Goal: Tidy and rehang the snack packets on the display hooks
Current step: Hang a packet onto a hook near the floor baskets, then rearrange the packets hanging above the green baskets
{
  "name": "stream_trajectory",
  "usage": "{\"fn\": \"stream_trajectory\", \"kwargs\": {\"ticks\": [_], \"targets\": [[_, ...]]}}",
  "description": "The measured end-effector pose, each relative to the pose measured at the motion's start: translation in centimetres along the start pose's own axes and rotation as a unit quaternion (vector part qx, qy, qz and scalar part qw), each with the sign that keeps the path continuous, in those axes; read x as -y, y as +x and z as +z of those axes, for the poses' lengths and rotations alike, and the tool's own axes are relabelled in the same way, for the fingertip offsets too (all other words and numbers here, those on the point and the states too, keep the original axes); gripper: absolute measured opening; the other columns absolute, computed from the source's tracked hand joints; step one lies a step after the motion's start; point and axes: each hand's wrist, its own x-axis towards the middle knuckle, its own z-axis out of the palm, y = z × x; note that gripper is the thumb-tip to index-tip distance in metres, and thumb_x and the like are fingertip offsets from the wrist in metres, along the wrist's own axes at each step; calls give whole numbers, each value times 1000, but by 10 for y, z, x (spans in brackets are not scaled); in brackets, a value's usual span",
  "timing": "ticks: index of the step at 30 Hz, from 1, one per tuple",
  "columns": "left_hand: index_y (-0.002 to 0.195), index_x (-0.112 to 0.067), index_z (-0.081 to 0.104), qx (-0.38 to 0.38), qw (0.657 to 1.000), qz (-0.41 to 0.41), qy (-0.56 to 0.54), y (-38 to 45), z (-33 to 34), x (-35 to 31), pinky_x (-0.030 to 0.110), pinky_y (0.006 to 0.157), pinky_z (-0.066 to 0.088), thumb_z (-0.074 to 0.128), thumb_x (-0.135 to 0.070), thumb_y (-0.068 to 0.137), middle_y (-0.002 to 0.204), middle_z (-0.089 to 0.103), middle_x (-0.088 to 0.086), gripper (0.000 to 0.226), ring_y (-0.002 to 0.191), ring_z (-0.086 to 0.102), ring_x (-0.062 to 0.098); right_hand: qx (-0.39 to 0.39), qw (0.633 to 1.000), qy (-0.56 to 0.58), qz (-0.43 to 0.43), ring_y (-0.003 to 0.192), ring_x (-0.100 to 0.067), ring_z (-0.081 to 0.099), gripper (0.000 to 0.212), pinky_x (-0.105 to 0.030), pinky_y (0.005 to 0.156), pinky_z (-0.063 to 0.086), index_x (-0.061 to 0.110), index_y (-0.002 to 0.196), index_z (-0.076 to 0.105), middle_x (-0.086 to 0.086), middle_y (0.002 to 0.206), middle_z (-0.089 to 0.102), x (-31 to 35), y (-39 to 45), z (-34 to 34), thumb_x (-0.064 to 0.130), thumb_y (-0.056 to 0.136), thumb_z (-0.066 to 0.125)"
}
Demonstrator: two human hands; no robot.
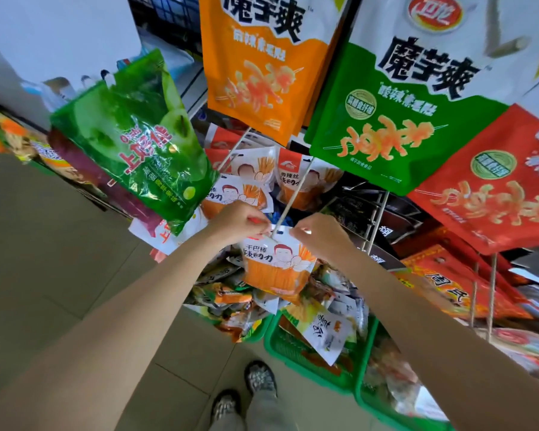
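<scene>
An orange and white snack packet [274,265] with a cartoon figure hangs in front of me at the tip of a long white display hook [293,194]. My left hand [237,220] pinches the packet's top left corner. My right hand [318,234] pinches its top right corner. The hook's tip meets the packet's top edge between my hands. Further back on the same rack hang several matching orange and white packets [249,169].
Large orange [262,66], green [395,119] and red [492,188] bags hang above. A shiny green bag [137,135] hangs at left. Green baskets [311,365] of loose packets stand on the floor below, beside my shoes [259,377]. Wire rack rods [377,219] stand at right.
</scene>
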Motion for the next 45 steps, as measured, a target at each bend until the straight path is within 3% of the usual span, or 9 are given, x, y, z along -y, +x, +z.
{"fn": "stream_trajectory", "kwargs": {"ticks": [5, 15, 21, 28, 30, 33, 37, 40, 45], "targets": [[101, -1, 68, 1, 1000, -7, 27, 9, 6, -3, 26, 91, 46, 61, -11, 86, 101, 70, 12, 20, 90, 65, 18, -9, 1000, 3, 27, 88, -26, 67, 32, -38, 82, 55, 8, 109, 66, -12, 98, 70, -3, 4, 2, 29, 94, 47], [128, -12, 49, -97, 994, 32, -43, 29, 6, -10, 24, 86, 46, 42, 2, 91, 141, 42, 8, 40, 118, 51, 17, -132, 978, 114, 111, 102, -31, 60, 34, -28, 74, 48, 3, 110, 66, -18, 115, 63, 8, 29, -17, 0, 91, 38], [99, -3, 64, -256, 962, 90, -11, 7, -3, -27, 7, 77, 34, 44, 10, 85, 107, 64, 8, 27, 96, 54, 11, -174, 969, 156, 86, 65, -19, 57, 38, -12, 48, 47, 2, 108, 63, -13, 118, 61, 9, -9, -24, -6, 86, 33], [96, 0, 63, -123, 979, 164, 1, -56, 18, -90, 23, 70, 44, 42, 8, 87, 86, 65, 11, 25, 77, 59, 17, -92, 981, 139, 105, 57, -9, 45, 29, -7, 36, 34, 5, 99, 69, -15, 110, 65, 10, -94, -40, 5, 92, 40], [91, -5, 63, -74, 982, 169, 24, -73, 26, -112, 26, 72, 46, 39, 8, 88, 83, 63, 7, 27, 72, 58, 14, -47, 988, 104, 107, 77, -18, 59, 30, -5, 58, 47, 4, 105, 67, -12, 113, 65, 10, -127, -54, 2, 92, 40], [81, -16, 58, 36, 981, 166, 89, -90, 42, -147, 29, 70, 51, 39, 4, 88, 82, 64, 5, 28, 68, 59, 10, 25, 989, 88, 116, 100, -30, 64, 29, -40, 89, 52, -2, 110, 64, -17, 111, 67, 0, -182, -77, 0, 92, 41], [88, -20, 58, 142, 959, 174, 174, -114, 84, -203, 42, 86, 52, 42, -5, 92, 98, 66, 8, 22, 87, 64, 20, -5, 985, 104, 137, 81, -25, 67, 24, -34, 77, 55, -7, 106, 63, -23, 107, 66, -33, -260, -103, 1, 88, 49], [89, -20, 57, 181, 939, 207, 207, -134, 126, -240, 40, 82, 53, 45, -8, 92, 96, 66, 7, 17, 80, 65, 18, -66, 975, 128, 168, 53, -2, 61, 23, -7, 49, 45, -4, 105, 65, -12, 93, 65, -74, -310, -116, 1, 89, 49], [91, -22, 55, 216, 899, 261, 277, -171, 210, -292, 26, 70, 45, 46, -7, 89, 102, 66, 9, 17, 80, 62, 18, -84, 960, 150, 219, 60, -14, 64, 18, -14, 52, 45, 2, 95, 66, -18, 92, 67, -159, -391, -121, 6, 90, 49]]}}
